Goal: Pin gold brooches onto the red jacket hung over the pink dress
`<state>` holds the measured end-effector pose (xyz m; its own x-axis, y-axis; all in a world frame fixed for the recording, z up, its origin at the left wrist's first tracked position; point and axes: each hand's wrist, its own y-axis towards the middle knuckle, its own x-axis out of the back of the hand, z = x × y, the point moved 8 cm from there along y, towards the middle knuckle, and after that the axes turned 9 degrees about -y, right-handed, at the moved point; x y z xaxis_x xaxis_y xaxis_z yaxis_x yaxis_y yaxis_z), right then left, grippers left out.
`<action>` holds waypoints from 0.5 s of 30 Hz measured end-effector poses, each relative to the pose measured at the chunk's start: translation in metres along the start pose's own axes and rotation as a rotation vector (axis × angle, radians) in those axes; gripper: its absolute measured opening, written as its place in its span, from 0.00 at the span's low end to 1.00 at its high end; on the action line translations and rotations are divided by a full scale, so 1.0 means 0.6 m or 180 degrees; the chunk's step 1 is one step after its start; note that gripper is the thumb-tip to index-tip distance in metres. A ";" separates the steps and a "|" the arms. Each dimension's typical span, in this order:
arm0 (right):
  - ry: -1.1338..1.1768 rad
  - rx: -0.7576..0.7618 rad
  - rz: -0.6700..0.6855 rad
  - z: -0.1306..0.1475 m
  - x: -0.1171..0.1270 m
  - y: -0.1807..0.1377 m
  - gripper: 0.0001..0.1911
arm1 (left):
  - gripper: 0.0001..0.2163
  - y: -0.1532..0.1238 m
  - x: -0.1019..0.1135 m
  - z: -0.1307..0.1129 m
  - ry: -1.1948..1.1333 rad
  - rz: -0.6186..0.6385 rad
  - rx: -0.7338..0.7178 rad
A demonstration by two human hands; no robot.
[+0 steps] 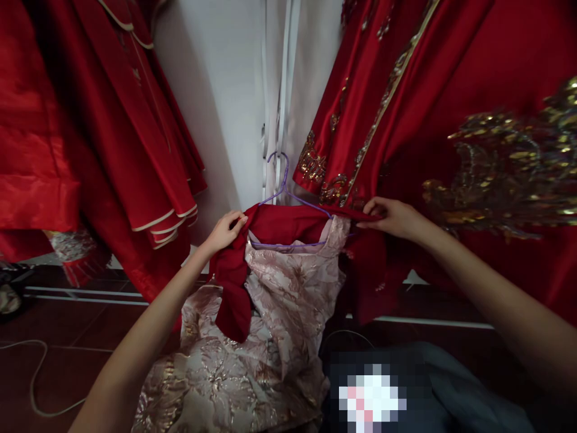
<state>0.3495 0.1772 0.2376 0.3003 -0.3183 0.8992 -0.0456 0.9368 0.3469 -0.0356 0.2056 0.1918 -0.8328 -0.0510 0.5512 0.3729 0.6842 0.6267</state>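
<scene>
A purple wire hanger (288,192) carries a pale pink brocade dress (279,313) with a dark red garment (274,225) draped over its shoulders. My left hand (225,231) is closed on the red garment at the hanger's left shoulder, where a red sleeve hangs down. My right hand (390,216) pinches the same red cloth at the right shoulder. The hanger's hook points up toward the white wall (225,90).
Red satin gowns with cream piping (112,138) hang at the left. A red gown with gold embroidery (451,138) hangs at the right, close to my right arm. Dark floor with a white cable (36,373) lies below left. A blurred patch sits bottom centre.
</scene>
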 end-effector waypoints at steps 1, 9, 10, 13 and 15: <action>0.0467 -0.0012 0.0138 0.010 -0.010 -0.009 0.19 | 0.13 -0.001 -0.001 -0.001 -0.0004 -0.0019 0.0000; 0.1477 -0.0307 -0.0177 0.083 -0.104 -0.020 0.09 | 0.13 -0.010 -0.019 -0.025 0.0019 -0.0054 0.0081; 0.1289 -0.0305 -0.0317 0.099 -0.114 -0.018 0.08 | 0.13 -0.012 -0.020 -0.028 0.0073 -0.0072 0.0099; 0.0915 -0.0187 -0.0570 0.168 -0.145 -0.028 0.06 | 0.13 -0.017 -0.021 -0.033 0.0260 -0.0104 0.0164; 0.0931 0.0002 -0.0517 0.219 -0.168 -0.048 0.07 | 0.14 -0.019 -0.019 -0.033 0.0364 -0.0106 0.0218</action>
<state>0.1954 0.1631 0.1717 0.5644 -0.4084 0.7174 0.0249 0.8771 0.4797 -0.0224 0.1844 0.1894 -0.7907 -0.1546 0.5924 0.3137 0.7287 0.6088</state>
